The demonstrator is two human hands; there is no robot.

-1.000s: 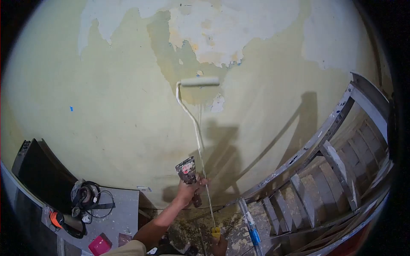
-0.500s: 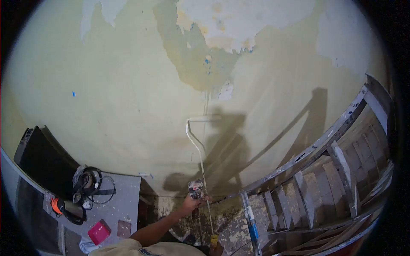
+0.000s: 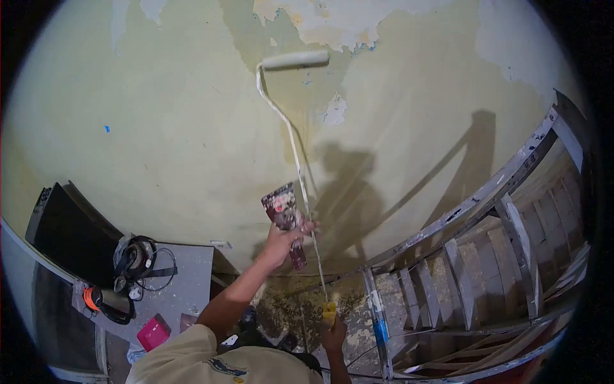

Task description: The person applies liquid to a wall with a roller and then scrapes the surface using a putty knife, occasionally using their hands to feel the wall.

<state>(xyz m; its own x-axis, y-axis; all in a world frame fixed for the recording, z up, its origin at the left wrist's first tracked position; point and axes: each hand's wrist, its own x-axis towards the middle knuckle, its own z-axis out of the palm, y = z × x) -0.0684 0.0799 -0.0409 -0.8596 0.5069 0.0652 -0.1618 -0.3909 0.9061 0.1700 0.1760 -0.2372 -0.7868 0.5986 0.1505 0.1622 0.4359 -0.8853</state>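
The wall (image 3: 179, 128) is pale yellow-green, with whitish and ochre flaking patches at the far top and one small blue speck on the left. The roller (image 3: 294, 59) sleeve is off-white, its long pole (image 3: 300, 179) white, ending in a yellow grip (image 3: 329, 313). The scraper (image 3: 281, 208) blade is speckled red, white and dark. The ladder (image 3: 486, 256) on the right is grey, paint-spattered, with a blue band. A pink box (image 3: 152, 333) lies on the grey table (image 3: 185, 281) near left.

ladder (image 3: 486, 256) right | headphones (image 3: 135, 256), pink box (image 3: 153, 333) on grey table (image 3: 185, 288) left
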